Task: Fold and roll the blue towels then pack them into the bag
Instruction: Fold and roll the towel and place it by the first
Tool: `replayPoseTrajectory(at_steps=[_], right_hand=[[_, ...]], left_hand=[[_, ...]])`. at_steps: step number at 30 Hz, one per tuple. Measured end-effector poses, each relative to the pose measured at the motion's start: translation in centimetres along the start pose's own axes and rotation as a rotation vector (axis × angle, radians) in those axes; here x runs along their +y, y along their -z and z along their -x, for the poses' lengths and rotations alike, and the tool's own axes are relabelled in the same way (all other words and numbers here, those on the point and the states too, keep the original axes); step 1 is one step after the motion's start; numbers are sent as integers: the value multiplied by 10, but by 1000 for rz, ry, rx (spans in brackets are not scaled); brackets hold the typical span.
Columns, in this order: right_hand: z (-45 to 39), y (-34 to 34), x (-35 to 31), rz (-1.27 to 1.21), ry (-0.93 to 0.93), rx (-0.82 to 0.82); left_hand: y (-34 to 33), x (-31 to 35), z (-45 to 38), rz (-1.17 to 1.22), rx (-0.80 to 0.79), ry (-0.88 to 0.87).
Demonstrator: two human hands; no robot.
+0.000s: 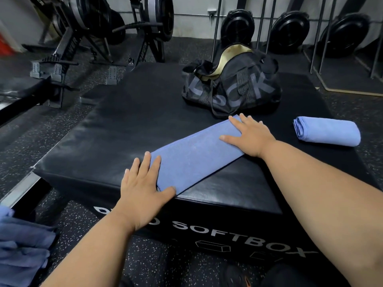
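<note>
Left hand (143,189) is lying flat with fingers straight and spread, pressing the near end of the folded blue towel (196,156), thumb on the cloth, gripping nothing. Right hand (246,135) is also lying flat and open, palm down, pressing the towel's far end. The towel is lying as a long narrow strip, running diagonally across the black soft box (116,129), near end at the box's front edge. Black bag (232,88) is sitting unzipped at the far side of the box, just beyond the right hand, gold lining showing. A rolled blue towel (327,131) is lying to the right, well apart from the strip. More blue cloth (22,245) is piled at lower left on the floor (62,220).
</note>
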State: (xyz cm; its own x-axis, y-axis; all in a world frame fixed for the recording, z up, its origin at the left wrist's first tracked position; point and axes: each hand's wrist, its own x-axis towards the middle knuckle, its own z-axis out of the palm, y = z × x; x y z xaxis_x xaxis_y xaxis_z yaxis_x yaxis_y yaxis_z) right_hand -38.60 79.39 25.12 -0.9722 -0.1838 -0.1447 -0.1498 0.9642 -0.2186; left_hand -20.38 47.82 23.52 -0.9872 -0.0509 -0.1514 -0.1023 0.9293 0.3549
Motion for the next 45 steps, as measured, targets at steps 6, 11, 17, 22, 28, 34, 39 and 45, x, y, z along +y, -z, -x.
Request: replayPoseTrajectory(at_steps=[6, 11, 17, 22, 28, 34, 39, 45], right_hand=[[13, -9, -12, 209, -73, 286], [70, -39, -74, 76, 181, 116], [104, -54, -108, 141, 489, 12], [127, -61, -114, 101, 572, 18], [146, -70, -124, 90, 591, 91], [152, -77, -130, 126, 667, 71], [152, -82, -143, 41, 607, 170], [139, -95, -151, 6, 580, 331]], left_hand=[[-4, 0, 3, 7, 24, -3], [-8, -2, 2, -5, 36, -9], [-12, -12, 0, 57, 21, -54], [-9, -15, -6, 33, 40, -97], [14, 8, -7, 259, 208, 129], [26, -11, -20, 294, 216, 148], [33, -8, -26, 382, 212, 162], [25, -16, -31, 518, 230, 135]])
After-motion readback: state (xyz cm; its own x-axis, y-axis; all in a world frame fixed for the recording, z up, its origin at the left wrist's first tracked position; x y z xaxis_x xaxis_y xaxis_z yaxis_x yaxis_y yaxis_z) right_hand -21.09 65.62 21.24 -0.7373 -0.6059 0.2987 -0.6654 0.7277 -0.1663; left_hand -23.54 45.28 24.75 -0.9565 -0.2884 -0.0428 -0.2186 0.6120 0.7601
